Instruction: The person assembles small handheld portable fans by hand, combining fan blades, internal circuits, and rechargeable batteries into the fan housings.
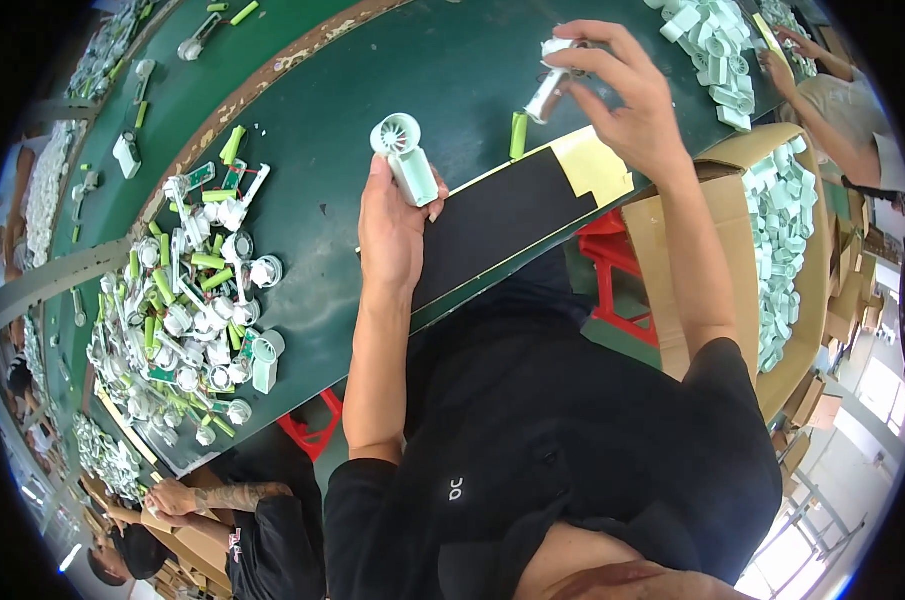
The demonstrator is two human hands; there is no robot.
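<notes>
My left hand (394,235) is closed around a pale mint plastic fan housing (412,178), its round grille end pointing away from me. Over the table to the right, my right hand (637,110) grips a white fan inner assembly (547,92) between thumb and fingers. A green cylindrical battery (517,135) is just below that assembly; whether a wire joins them I cannot tell. Under both hands lies a black mat (507,225) with a yellow sheet (590,165) at its right end.
A heap of white fan assemblies with green batteries (187,310) covers the left of the green table (317,240). Mint housings (710,50) are piled far right; more fill a cardboard box (692,235) beside me. Red stools (617,260) stand below the edge. Co-workers sit left and right.
</notes>
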